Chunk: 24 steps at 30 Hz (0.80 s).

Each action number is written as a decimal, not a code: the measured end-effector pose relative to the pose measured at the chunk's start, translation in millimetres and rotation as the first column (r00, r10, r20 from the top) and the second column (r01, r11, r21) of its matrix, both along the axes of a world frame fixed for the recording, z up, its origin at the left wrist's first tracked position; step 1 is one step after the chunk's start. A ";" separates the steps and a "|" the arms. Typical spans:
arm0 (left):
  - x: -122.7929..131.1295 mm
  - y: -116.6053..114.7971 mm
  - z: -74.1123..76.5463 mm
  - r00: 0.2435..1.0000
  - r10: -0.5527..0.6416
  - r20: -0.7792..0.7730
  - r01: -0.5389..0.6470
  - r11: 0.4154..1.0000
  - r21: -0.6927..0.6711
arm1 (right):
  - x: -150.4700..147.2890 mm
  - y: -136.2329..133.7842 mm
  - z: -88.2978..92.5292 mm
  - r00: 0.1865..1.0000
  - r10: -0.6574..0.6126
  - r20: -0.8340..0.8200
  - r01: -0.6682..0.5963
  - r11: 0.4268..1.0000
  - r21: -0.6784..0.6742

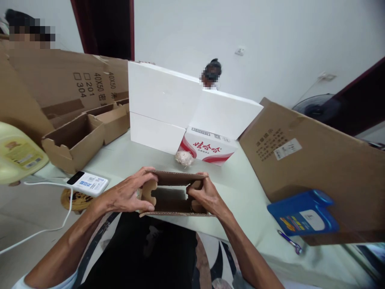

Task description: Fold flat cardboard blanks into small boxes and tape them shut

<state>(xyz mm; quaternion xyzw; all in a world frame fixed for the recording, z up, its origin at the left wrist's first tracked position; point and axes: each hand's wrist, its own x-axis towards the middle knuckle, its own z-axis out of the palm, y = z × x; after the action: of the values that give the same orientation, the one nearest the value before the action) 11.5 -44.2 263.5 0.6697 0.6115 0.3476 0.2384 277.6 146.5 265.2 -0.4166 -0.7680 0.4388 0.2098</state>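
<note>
A small brown cardboard box point(171, 178), partly folded and open towards me, is held between both hands at the near edge of the table. My left hand point(128, 196) grips its left side, fingers curled over the top edge and thumb along the bottom. My right hand point(206, 196) grips the right side, with fingers pressed on an inner flap. Below the box lies dark cloth on my lap.
Folded brown boxes point(87, 134) sit at the left, white foam boxes point(168, 104) and a red-and-white carton point(210, 149) behind. A large cardboard sheet point(315, 168) leans at the right with a blue bottle point(303, 212). A power bank point(90, 183), yellow jug point(16, 154) and crumpled ball point(184, 158) lie nearby.
</note>
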 end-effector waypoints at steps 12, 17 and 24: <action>4.4 -1.6 -49.3 0.973 -0.116 0.198 0.086 0.984 0.155 | 19.1 26.5 5.7 0.981 -0.036 -0.188 -0.055 0.889 -0.455; 29.8 -21.8 -47.7 0.995 0.015 0.094 -0.030 0.987 0.160 | 10.2 13.7 3.5 0.994 -0.036 -0.107 -0.003 0.938 -0.345; 51.6 -67.2 -21.2 0.999 0.036 -0.030 -0.024 0.938 0.347 | 7.6 22.8 16.4 0.974 -0.221 -0.040 0.207 0.953 -0.223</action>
<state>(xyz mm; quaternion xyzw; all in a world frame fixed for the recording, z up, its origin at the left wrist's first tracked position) 63.1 -111.4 242.3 0.6979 0.5551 0.4413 0.1005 285.2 169.3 281.7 -0.5036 -0.6587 0.5078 0.2339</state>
